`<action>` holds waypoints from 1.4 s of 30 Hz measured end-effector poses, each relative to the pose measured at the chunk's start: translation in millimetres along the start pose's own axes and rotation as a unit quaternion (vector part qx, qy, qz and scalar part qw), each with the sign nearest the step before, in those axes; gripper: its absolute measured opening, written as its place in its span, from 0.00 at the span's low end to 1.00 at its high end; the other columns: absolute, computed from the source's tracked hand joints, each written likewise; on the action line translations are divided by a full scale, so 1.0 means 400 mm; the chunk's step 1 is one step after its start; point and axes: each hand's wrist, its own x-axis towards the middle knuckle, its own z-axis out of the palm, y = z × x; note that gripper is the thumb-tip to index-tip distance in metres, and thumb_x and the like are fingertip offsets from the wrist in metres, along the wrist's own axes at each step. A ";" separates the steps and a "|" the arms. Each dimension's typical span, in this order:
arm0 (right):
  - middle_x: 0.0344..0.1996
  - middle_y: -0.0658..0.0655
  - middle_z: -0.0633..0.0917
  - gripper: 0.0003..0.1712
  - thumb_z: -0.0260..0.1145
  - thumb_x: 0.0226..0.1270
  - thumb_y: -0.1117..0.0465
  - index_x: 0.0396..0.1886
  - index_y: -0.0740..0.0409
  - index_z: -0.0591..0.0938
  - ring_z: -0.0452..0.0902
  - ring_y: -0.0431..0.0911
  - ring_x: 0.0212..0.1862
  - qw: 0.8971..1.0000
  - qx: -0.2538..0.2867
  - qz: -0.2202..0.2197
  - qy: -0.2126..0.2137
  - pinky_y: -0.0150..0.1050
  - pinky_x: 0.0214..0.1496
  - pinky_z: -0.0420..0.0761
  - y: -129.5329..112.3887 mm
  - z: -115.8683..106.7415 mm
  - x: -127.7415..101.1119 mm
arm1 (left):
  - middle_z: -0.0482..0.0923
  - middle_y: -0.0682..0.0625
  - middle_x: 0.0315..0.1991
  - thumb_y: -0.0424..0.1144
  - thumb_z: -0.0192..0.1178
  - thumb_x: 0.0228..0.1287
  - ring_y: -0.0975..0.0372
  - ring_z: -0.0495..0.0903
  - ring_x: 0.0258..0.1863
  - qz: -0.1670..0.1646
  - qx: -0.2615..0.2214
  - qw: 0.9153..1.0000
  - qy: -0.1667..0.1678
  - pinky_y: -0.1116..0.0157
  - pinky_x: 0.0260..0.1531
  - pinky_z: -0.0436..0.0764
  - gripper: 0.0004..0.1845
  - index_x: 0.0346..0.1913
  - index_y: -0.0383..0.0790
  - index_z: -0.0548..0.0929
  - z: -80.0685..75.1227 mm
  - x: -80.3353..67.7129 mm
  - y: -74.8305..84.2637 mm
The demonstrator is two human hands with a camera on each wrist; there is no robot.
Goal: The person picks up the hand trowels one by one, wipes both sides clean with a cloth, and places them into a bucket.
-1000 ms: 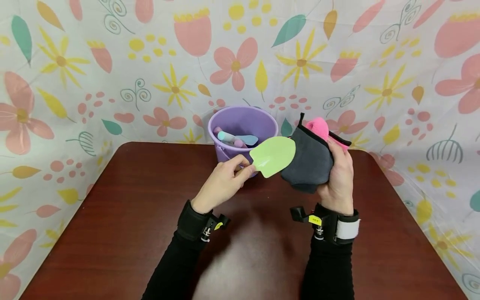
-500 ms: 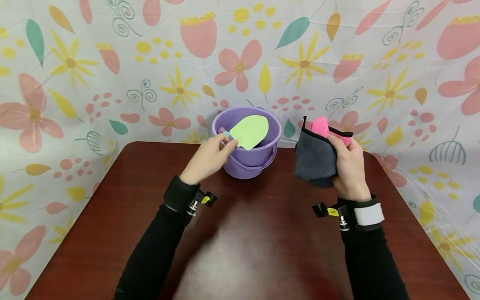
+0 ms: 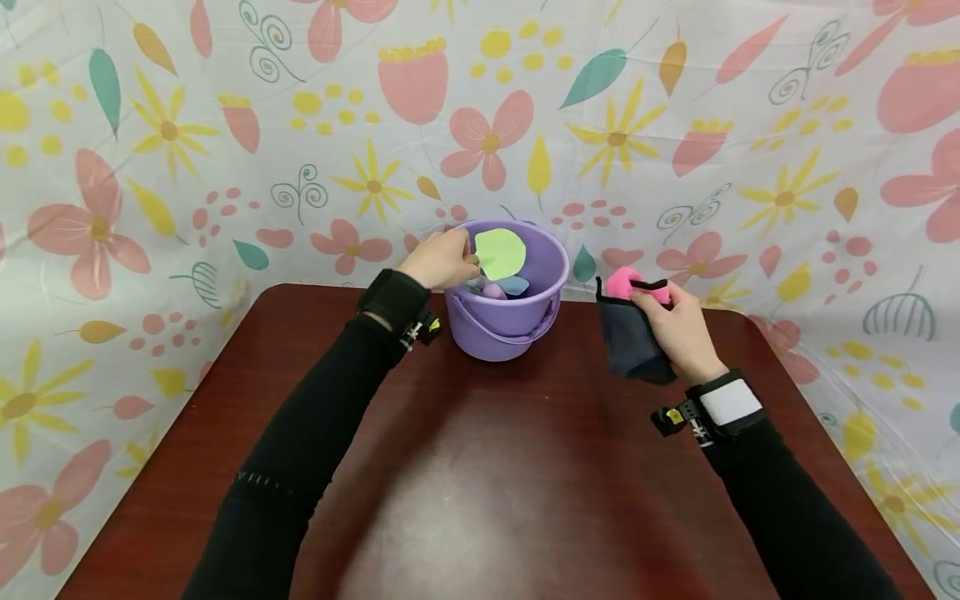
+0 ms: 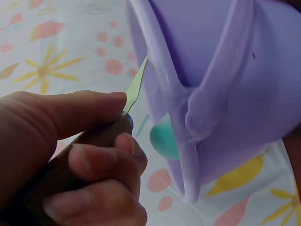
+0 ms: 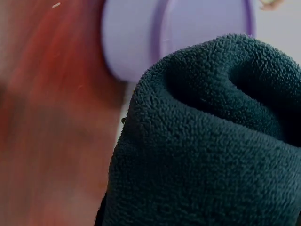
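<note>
Reaching over the rim of the purple bucket, the left hand pinches the handle of a green spatula, whose blade now lies inside the bucket mouth; half a second ago it was tilted across the near rim, and a second ago it was out in front of the bucket. The right hand grips a grey cloth with a pink one tucked in, lower and nearer the tabletop than before.

Left wrist view: fingers and thumb are curled round the dark handle, the thin green blade edge rising beside the bucket wall.

Right wrist view: the grey cloth fills the frame, the bucket blurred behind it; the hand itself is hidden.
</note>
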 end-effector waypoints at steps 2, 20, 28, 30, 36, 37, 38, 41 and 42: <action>0.29 0.53 0.81 0.23 0.63 0.69 0.43 0.40 0.60 0.78 0.77 0.45 0.26 0.998 -0.058 -0.006 -0.007 0.36 0.27 0.77 0.018 0.008 0.002 | 0.52 0.53 0.17 0.33 0.51 0.63 0.61 0.54 0.20 0.004 0.027 1.000 0.000 0.66 0.27 0.58 0.16 0.19 0.42 0.60 0.001 0.021 0.009; 0.37 0.64 0.81 0.14 0.58 0.68 0.51 0.43 0.55 0.76 0.78 0.62 0.36 0.922 -0.375 -0.011 -0.093 0.58 0.31 0.73 0.130 0.080 -0.005 | 0.80 0.47 0.50 0.36 0.52 0.66 0.52 0.78 0.49 -0.085 0.188 0.979 -0.003 0.52 0.47 0.75 0.07 0.37 0.44 0.82 0.063 0.148 0.038; 0.36 0.63 0.82 0.12 0.59 0.66 0.52 0.40 0.55 0.76 0.79 0.62 0.36 0.909 -0.404 -0.017 -0.095 0.60 0.32 0.74 0.167 0.099 0.011 | 0.79 0.47 0.53 0.40 0.56 0.65 0.50 0.77 0.49 -0.120 0.173 0.977 -0.032 0.52 0.45 0.76 0.08 0.42 0.45 0.83 0.089 0.198 -0.002; 0.36 0.63 0.82 0.13 0.60 0.66 0.52 0.41 0.55 0.76 0.79 0.62 0.36 0.909 -0.405 -0.017 -0.097 0.60 0.32 0.74 0.172 0.101 0.015 | 0.78 0.46 0.56 0.41 0.56 0.65 0.49 0.76 0.52 -0.127 0.163 0.978 -0.037 0.52 0.47 0.76 0.12 0.48 0.45 0.83 0.091 0.210 -0.006; 0.36 0.62 0.83 0.11 0.61 0.65 0.52 0.40 0.54 0.76 0.79 0.62 0.35 0.906 -0.410 -0.027 -0.101 0.59 0.30 0.74 0.204 0.114 0.021 | 0.77 0.45 0.58 0.42 0.58 0.65 0.49 0.76 0.54 -0.142 0.154 0.978 -0.025 0.52 0.49 0.76 0.14 0.52 0.45 0.83 0.095 0.215 -0.015; 0.36 0.63 0.83 0.12 0.61 0.65 0.52 0.41 0.54 0.77 0.79 0.62 0.36 0.905 -0.412 -0.025 -0.101 0.60 0.31 0.74 0.210 0.116 0.022 | 0.77 0.45 0.58 0.42 0.57 0.66 0.49 0.75 0.54 -0.144 0.155 0.977 -0.021 0.52 0.50 0.75 0.14 0.52 0.45 0.83 0.097 0.214 -0.014; 0.38 0.63 0.83 0.12 0.61 0.65 0.51 0.42 0.54 0.77 0.79 0.63 0.37 0.905 -0.413 -0.021 -0.103 0.60 0.31 0.74 0.212 0.117 0.023 | 0.77 0.46 0.58 0.41 0.56 0.66 0.50 0.76 0.54 -0.147 0.156 0.977 -0.018 0.52 0.50 0.75 0.14 0.52 0.45 0.83 0.097 0.212 -0.011; 0.41 0.64 0.82 0.15 0.60 0.65 0.51 0.46 0.54 0.77 0.79 0.63 0.39 0.903 -0.415 -0.010 -0.107 0.62 0.35 0.74 0.214 0.120 0.025 | 0.77 0.47 0.58 0.41 0.55 0.67 0.53 0.76 0.55 -0.148 0.159 0.976 -0.021 0.52 0.51 0.74 0.13 0.52 0.46 0.83 0.102 0.214 -0.002; 0.42 0.63 0.82 0.16 0.60 0.66 0.51 0.47 0.54 0.77 0.79 0.63 0.41 0.902 -0.417 -0.008 -0.109 0.63 0.36 0.74 0.214 0.120 0.026 | 0.77 0.48 0.59 0.40 0.54 0.68 0.53 0.76 0.56 -0.143 0.161 0.976 -0.025 0.52 0.52 0.74 0.14 0.52 0.46 0.82 0.104 0.214 0.001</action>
